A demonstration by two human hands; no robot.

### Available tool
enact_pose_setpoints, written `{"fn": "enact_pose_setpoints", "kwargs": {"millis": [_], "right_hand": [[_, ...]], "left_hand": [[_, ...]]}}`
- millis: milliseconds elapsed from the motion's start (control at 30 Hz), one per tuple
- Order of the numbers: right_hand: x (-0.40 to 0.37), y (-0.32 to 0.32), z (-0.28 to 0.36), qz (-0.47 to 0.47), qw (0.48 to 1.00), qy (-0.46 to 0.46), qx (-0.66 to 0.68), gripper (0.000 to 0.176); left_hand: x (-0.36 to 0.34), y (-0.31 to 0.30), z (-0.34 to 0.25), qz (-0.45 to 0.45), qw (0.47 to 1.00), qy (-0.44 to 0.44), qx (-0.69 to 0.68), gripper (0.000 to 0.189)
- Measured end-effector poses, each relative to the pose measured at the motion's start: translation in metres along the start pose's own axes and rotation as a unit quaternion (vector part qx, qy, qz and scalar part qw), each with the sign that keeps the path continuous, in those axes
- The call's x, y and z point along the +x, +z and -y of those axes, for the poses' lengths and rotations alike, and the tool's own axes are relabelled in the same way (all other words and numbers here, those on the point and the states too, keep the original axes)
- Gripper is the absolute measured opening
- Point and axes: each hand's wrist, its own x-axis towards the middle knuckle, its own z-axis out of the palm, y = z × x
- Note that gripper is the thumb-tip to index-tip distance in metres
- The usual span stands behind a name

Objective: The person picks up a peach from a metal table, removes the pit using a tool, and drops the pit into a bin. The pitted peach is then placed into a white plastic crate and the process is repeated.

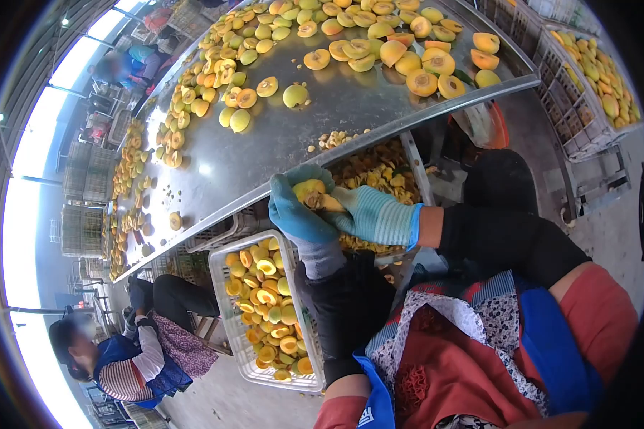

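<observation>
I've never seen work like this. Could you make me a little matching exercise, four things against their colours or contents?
Things:
1. Left gloved hand
2. Right gloved hand
3. Metal table
4. White crate below the table's edge

Descriptions:
A. Shiny, with fruit scattered across its top
B. Light blue with pale stripes
C. Filled with cut, yellow-orange pieces
D. Blue, with a greyish wrist, cupped around a fruit piece

Right pairs: 1-D, 2-B, 3-A, 4-C
</observation>
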Motion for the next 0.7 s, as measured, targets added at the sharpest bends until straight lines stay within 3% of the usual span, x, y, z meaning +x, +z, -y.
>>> {"fn": "enact_pose_setpoints", "kwargs": {"millis": [167,267,333,367,433,467,533,567,667,700], "right_hand": [[-0.001,0.002,0.002,0.037,0.981,-0.005,0.189,0.028],[-0.004,-0.009,0.000,0.060,0.997,-0.001,0.041,0.033],[-0.004,-0.005,-0.004,0.068,0.996,0.016,0.058,0.036],[-0.005,-0.003,-0.006,0.073,0.995,0.025,0.066,0.038],[-0.005,-0.029,0.023,0.202,0.942,0.198,0.182,0.040],[-0.005,-0.039,0.033,0.260,0.893,0.281,0.236,0.042],[-0.006,-0.027,0.017,0.165,0.975,0.120,0.086,0.041],[-0.007,-0.022,0.007,0.115,0.993,0.037,0.007,0.041],[-0.007,-0.021,0.000,0.118,0.987,0.059,0.087,0.041],[-0.008,-0.025,0.007,0.151,0.970,0.122,0.148,0.040]], "left_hand": [[0.004,-0.002,-0.006,0.022,0.999,-0.015,0.047,0.053],[0.006,-0.002,-0.010,0.056,0.988,-0.020,0.141,0.053],[0.006,-0.008,-0.001,0.076,0.986,-0.024,0.144,0.053],[0.007,-0.011,0.003,0.085,0.993,-0.033,0.081,0.053],[0.008,-0.015,0.006,0.101,0.993,-0.044,-0.042,0.053],[0.010,-0.015,0.002,0.123,0.992,-0.025,0.031,0.051],[0.011,-0.015,-0.004,0.162,0.972,0.012,0.173,0.046],[0.010,-0.014,-0.001,0.150,0.978,-0.006,0.142,0.047],[0.002,-0.004,0.002,0.100,0.993,-0.066,0.021,0.050],[-0.006,0.007,-0.005,0.072,0.992,-0.089,-0.046,0.050]]}}
